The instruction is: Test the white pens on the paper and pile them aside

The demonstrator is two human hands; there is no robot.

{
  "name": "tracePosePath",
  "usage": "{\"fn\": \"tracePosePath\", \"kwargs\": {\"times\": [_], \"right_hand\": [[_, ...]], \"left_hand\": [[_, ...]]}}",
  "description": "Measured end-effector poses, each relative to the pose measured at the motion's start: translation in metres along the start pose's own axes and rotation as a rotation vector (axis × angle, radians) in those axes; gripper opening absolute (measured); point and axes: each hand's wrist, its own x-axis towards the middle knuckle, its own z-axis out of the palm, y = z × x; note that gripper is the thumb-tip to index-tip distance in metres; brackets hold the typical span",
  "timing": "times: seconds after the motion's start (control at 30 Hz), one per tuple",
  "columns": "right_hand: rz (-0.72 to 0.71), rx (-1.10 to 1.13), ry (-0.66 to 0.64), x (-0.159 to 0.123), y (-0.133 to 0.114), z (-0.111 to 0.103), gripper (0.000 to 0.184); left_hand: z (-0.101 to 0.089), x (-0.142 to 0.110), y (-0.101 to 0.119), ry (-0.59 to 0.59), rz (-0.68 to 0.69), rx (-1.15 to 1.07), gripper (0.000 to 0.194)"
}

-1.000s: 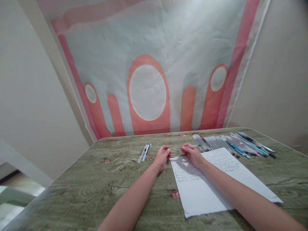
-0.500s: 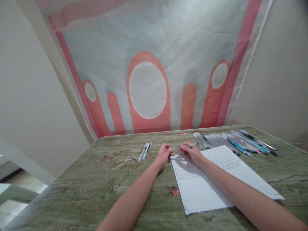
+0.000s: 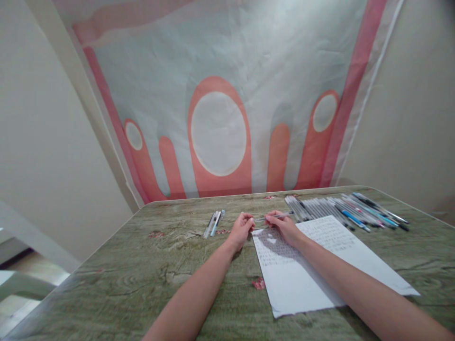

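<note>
My right hand (image 3: 282,224) grips a slim clear pen (image 3: 285,215) that lies nearly level above the top edge of the paper, its dark end toward the right. The other end of the pen points at my left hand (image 3: 242,228), whose fingers are pinched together just left of it. Whether those fingers hold a small part or the pen's tip cannot be made out. Under my right wrist and forearm lies a white sheet of paper (image 3: 302,289), with handwriting on its upper part and its lower part blank.
Several pens (image 3: 320,209), mostly clear with some blue and black, lie in a row at the back right. A few more pens (image 3: 214,223) are left of my left hand. The wood-patterned table (image 3: 124,274) meets a pink and grey printed sheet (image 3: 220,184) behind it.
Hardly anything differs. Both hands stay in place by the paper's top edge, and the pen remains in my right hand.
</note>
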Motion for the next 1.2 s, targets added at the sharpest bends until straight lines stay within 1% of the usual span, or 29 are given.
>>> {"fn": "tracePosePath", "kwargs": {"times": [0.2, 0.5, 0.7, 0.8, 0.9, 0.97, 1.07, 1.13, 1.2], "right_hand": [[-0.018, -0.045, -0.004, -0.001, -0.002, 0.000, 0.027], [-0.047, -0.118, -0.010, -0.004, -0.005, 0.002, 0.028], [-0.074, -0.161, -0.031, -0.006, -0.008, 0.002, 0.026], [-0.061, -0.130, -0.034, -0.005, -0.007, 0.002, 0.027], [-0.040, -0.039, 0.024, -0.001, -0.005, 0.002, 0.030], [-0.058, -0.033, 0.111, 0.003, -0.005, 0.000, 0.031], [-0.134, -0.186, 0.214, 0.009, -0.012, -0.011, 0.032], [-0.197, -0.340, 0.225, 0.015, -0.019, -0.023, 0.033], [-0.256, -0.520, 0.209, 0.021, -0.026, -0.035, 0.036]], "left_hand": [[0.000, 0.000, 0.000, -0.005, 0.013, 0.015, 0.019], [0.000, -0.001, 0.003, 0.003, -0.013, 0.035, 0.021], [-0.001, -0.001, 0.003, -0.027, -0.006, 0.037, 0.023], [-0.002, -0.001, 0.002, -0.027, -0.001, 0.044, 0.024], [0.000, -0.001, 0.000, -0.011, 0.013, 0.078, 0.024], [0.004, -0.004, 0.000, -0.017, 0.050, 0.149, 0.025], [0.010, -0.011, 0.002, -0.104, 0.165, 0.358, 0.028], [0.013, -0.017, 0.006, -0.197, 0.250, 0.537, 0.031], [0.015, -0.023, 0.010, -0.281, 0.330, 0.697, 0.032]]}}
